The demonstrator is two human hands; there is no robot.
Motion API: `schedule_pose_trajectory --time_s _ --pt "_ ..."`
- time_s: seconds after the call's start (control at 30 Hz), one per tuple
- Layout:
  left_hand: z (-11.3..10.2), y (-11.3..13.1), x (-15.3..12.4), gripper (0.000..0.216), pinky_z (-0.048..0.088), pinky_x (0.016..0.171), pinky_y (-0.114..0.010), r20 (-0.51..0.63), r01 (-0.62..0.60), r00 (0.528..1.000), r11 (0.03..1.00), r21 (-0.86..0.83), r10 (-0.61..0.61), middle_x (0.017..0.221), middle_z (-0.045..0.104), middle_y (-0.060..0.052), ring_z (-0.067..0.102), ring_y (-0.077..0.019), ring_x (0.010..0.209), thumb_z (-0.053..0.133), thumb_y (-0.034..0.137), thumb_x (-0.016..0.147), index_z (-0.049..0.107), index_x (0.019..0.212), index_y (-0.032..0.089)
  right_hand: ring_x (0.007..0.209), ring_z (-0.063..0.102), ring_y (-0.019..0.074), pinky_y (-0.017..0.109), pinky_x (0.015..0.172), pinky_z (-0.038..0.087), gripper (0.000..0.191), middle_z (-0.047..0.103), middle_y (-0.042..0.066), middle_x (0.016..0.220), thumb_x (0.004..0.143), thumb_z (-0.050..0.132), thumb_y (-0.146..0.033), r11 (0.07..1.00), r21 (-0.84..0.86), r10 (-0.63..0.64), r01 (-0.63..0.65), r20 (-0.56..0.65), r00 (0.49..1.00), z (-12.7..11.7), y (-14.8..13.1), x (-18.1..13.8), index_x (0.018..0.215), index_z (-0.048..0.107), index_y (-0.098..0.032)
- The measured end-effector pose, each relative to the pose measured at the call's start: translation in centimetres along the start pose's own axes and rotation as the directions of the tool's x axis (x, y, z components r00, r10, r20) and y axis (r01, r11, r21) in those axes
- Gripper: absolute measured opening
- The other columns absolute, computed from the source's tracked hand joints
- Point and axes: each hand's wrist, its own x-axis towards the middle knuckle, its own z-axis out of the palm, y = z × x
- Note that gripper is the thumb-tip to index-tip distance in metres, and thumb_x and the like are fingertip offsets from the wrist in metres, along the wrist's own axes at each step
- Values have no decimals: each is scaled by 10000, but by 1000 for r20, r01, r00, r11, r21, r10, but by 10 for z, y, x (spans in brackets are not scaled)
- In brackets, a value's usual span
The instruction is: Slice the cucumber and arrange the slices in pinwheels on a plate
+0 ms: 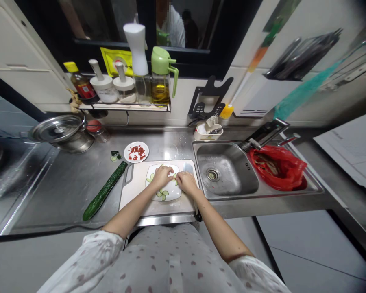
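A white plate (172,194) lies on the cutting board (134,199), with cucumber slices (161,195) fanned in small groups on it. Over the plate's far part is my left hand (162,176), its fingers bent and thumb apart, beside some slices. My right hand (186,181) is closed at the plate's right side, its fingertips pinching at a cucumber slice (175,176); the fingers partly hide it. A knife's blade (187,167) shows past my right hand, and its dark handle (198,215) lies by my right forearm.
Left of the board lies a whole cucumber (105,191), near cucumber end pieces (115,156). A small plate (127,154) holds chopped red pieces. The sink (228,175) is to the right, with a red bag (288,167) beyond. A lidded pot (79,140) and a bottle shelf (125,106) stand behind.
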Motion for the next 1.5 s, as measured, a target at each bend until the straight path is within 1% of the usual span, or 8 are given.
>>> schedule_pose_trajectory --time_s 0.13,0.27,0.43,0.93,1.1,1.27,1.5 --pt "3 1 1 177 391 876 -375 -2 -2 1000 1000 -2 2 899 660 -33 559 -245 978 697 296 765 666 928 235 890 538 209 296 758 307 199 666 93 924 951 474 -246 1000 24 1 0 -33 999 2 0 0 911 656 -177" --pt "3 3 -1 172 393 874 -372 -7 -5 1000 1000 -10 5 891 654 -29 559 -239 971 700 294 761 661 918 234 889 536 202 292 765 306 150 667 82 924 931 503 -226 998 62 31 -27 -62 998 3 1 -1 889 639 -181" --pt "3 4 -2 171 394 872 -371 -12 -9 1000 1000 -14 9 901 656 -32 558 -238 974 694 292 763 662 919 229 890 532 192 281 763 302 94 672 60 938 905 531 -216 994 89 61 -55 -65 996 2 1 -2 894 622 -192" --pt "3 4 -1 178 389 871 -383 -18 11 1000 1000 -25 -12 895 660 -35 557 -246 969 697 312 763 658 915 229 897 535 197 282 762 305 105 670 69 947 909 526 -224 993 97 69 -63 -64 996 5 2 0 890 623 -190" --pt "3 4 -1 181 392 865 -365 -22 22 1000 999 -28 -22 884 663 -30 564 -233 955 700 294 747 668 913 229 880 537 189 273 767 314 97 666 61 920 897 533 -214 990 125 76 -66 -76 994 5 1 0 883 625 -188" --pt "1 2 -3 173 394 847 -347 -65 39 997 997 -63 -43 862 661 -24 578 -221 926 682 283 757 676 921 228 831 540 177 257 738 332 109 650 38 849 889 520 -230 975 210 107 -75 -146 983 0 5 -1 884 622 -190" --pt "-3 4 -8 165 402 859 -332 -113 59 991 989 -136 -75 826 660 -15 592 -214 912 665 294 775 682 928 233 751 539 167 248 696 360 143 595 9 727 874 491 -277 912 405 188 -58 -288 939 -5 2 -14 825 600 -200"
